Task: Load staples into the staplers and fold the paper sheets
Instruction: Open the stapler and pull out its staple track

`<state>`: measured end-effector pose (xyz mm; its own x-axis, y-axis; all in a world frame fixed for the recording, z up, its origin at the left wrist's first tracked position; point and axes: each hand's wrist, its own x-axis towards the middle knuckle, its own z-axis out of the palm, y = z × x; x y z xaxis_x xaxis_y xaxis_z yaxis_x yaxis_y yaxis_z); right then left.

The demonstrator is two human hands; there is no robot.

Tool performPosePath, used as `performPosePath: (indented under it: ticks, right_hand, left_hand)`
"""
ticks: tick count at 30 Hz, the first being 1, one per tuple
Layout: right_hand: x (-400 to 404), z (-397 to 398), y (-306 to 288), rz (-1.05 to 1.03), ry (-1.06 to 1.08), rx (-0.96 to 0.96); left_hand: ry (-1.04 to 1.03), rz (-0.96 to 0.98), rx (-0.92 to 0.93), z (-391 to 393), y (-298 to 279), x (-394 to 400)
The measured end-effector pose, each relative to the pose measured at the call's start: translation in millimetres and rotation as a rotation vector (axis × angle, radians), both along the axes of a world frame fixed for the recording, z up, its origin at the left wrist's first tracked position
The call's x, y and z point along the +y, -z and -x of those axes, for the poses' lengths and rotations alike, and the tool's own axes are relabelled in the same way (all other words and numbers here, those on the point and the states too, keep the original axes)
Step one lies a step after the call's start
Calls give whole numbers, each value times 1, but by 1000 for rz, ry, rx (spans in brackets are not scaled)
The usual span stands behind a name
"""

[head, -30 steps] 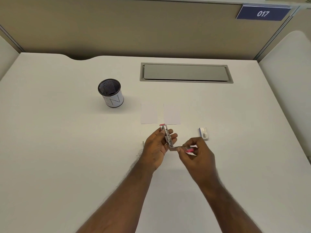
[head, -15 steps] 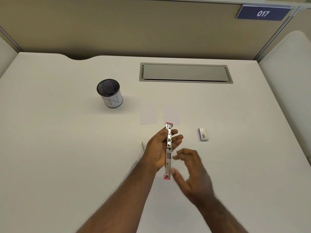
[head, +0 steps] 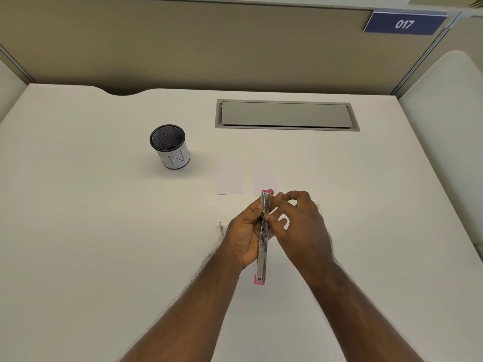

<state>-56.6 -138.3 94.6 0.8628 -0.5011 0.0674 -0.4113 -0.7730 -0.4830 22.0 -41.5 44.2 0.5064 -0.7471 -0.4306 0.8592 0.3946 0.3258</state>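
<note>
A pink and metal stapler (head: 262,253), swung fully open into one long strip, is held above the desk's middle. My left hand (head: 244,235) grips its far half from the left. My right hand (head: 298,226) reaches in from the right, with curled fingertips at the metal channel near the far end. What the fingertips pinch is hidden. Two small white paper sheets (head: 229,178) (head: 264,176) lie flat side by side just beyond the hands. A short strip of staples (head: 221,227) lies on the desk left of my left hand.
A mesh pen cup (head: 170,146) stands to the back left. A grey cable hatch (head: 287,114) sits in the white desk (head: 78,231) at the back. A beige partition with a "017" sign (head: 404,23) closes the far side.
The stapler went from half folded to fully opened out straight. My right hand let go of its pink end, drew back, then came forward to the channel, covering the staple box on the desk.
</note>
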Motion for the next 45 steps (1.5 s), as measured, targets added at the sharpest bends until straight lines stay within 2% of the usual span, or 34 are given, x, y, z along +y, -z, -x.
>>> performPosePath:
  ticks: [9, 20, 24, 30, 33, 39, 41, 45]
  right_hand:
    - [5, 2, -7, 87, -27, 70]
    - [5, 7, -6, 78, -111, 55]
    - [5, 11, 0, -14, -118, 54]
    - [11, 16, 1, -62, -76, -95]
    - [18, 18, 3, -55, -91, -127]
    - [27, 29, 14, -33, -178, -201]
    - [27, 33, 15, -84, -188, -210]
    - [24, 31, 12, -324, -107, -271]
  left_hand:
    - [10, -22, -48, 1, -1, -1]
    - [-26, -97, -28, 9, 1, -2]
    - [-52, -135, -10, 11, 0, -1]
    - [-78, -169, -8, 9, 0, -1]
    - [-86, -175, -66, 4, 3, 2]
    - [-97, -146, -62, -5, -1, -1]
    - [-89, -138, -86, -6, -2, 2]
    - [0, -122, -142, -5, -3, 7]
